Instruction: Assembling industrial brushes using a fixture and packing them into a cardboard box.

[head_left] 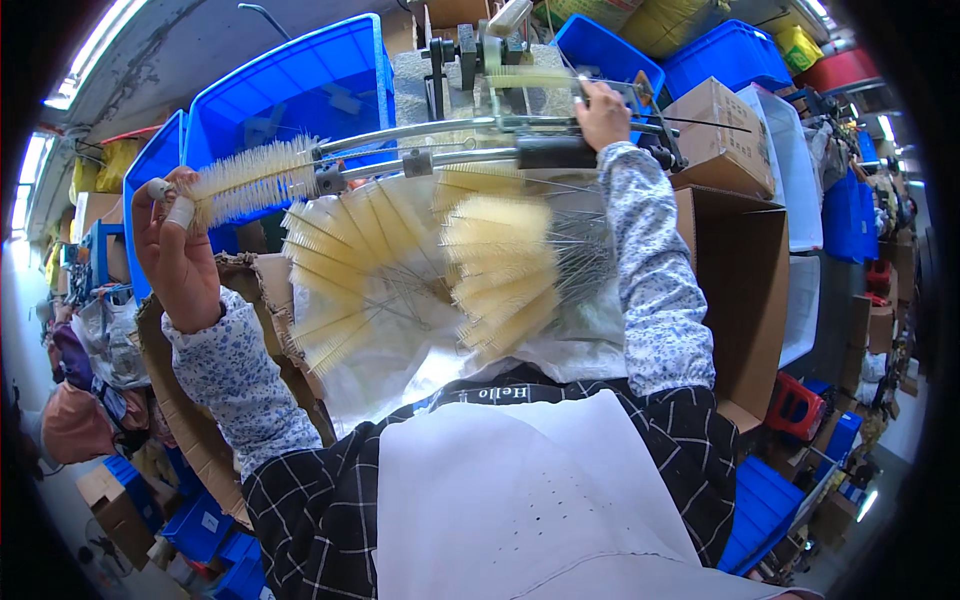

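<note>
At the far left, my left hand (180, 240), with white wrapping on its fingertips, pinches the outer end of a cream bristle brush (255, 182). The brush lies level, its inner end at the metal holder of a bench machine (430, 160) with long steel rods. My right hand (603, 115) is curled at the machine's right end, above a black cylinder (557, 152); what its fingers close on is hidden. A blurred pale bar (530, 77) is beside those fingers. Below the rods, several cream brushes with wire stems (500, 265) lie fanned on white sheeting (400, 372).
Blue crates (290, 85) stand behind the machine at the left, with more at the back right (725, 55). An open cardboard box (740, 300) is by my right arm. Torn cardboard (215, 390) is under my left arm. A thin dark rod (710, 124) sticks out rightward.
</note>
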The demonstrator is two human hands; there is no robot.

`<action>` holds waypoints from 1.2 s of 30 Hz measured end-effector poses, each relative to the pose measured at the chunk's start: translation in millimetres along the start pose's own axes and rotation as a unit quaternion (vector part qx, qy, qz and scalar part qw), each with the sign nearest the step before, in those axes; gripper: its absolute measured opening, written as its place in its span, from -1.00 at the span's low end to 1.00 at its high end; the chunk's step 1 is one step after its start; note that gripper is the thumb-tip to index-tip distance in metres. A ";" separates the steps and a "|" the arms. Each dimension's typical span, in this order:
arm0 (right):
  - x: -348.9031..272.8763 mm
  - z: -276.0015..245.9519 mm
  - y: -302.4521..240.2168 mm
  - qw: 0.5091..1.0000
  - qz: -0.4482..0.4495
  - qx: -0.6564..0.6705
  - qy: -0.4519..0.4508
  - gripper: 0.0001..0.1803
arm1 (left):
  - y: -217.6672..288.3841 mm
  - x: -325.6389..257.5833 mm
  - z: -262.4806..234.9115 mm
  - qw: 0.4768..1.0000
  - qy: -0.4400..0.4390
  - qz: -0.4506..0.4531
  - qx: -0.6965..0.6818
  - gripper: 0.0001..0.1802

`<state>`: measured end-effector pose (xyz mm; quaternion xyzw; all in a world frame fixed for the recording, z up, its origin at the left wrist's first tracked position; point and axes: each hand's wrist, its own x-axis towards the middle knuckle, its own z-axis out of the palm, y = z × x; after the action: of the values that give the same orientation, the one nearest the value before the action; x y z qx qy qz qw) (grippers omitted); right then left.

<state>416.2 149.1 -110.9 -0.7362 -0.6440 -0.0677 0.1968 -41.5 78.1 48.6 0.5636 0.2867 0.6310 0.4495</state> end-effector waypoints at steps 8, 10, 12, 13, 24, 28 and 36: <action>41.0 -4.2 75.0 0.997 -0.023 -0.071 0.019 -0.72 | -15.6 12.3 46.0 0.999 -0.007 -0.028 -0.029 -0.71; 33.8 -3.4 69.8 0.975 -0.116 -0.183 0.041 -0.73 | -25.2 17.5 56.6 0.998 -0.026 -0.056 -0.023 -0.76; 45.7 -36.7 80.0 0.973 -0.112 -0.113 -0.168 -0.75 | -33.5 21.2 69.1 0.994 -0.056 -0.085 -0.031 -0.80; 44.1 -48.4 93.2 0.980 -0.100 -0.049 -0.166 -0.74 | -37.0 22.4 76.4 0.991 -0.080 -0.098 -0.038 -0.83; -35.5 -114.8 -59.5 0.743 -0.081 0.542 -0.384 -0.61 | -112.3 10.1 171.1 0.961 -0.169 -0.214 -0.040 -0.87; -47.7 -82.2 -80.7 0.782 -0.102 0.529 -0.312 -0.73 | -110.9 8.1 153.7 0.961 -0.207 -0.177 -0.056 -0.63; -3.0 -26.3 -16.3 0.992 -0.084 -0.076 -0.061 -0.68 | -145.8 -48.2 65.7 0.717 -0.497 -0.086 0.482 -0.46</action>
<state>403.8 137.9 -84.6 -0.6954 -0.7071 -0.0874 0.0941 55.9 88.6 -86.6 0.9094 0.3343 -0.0043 0.2473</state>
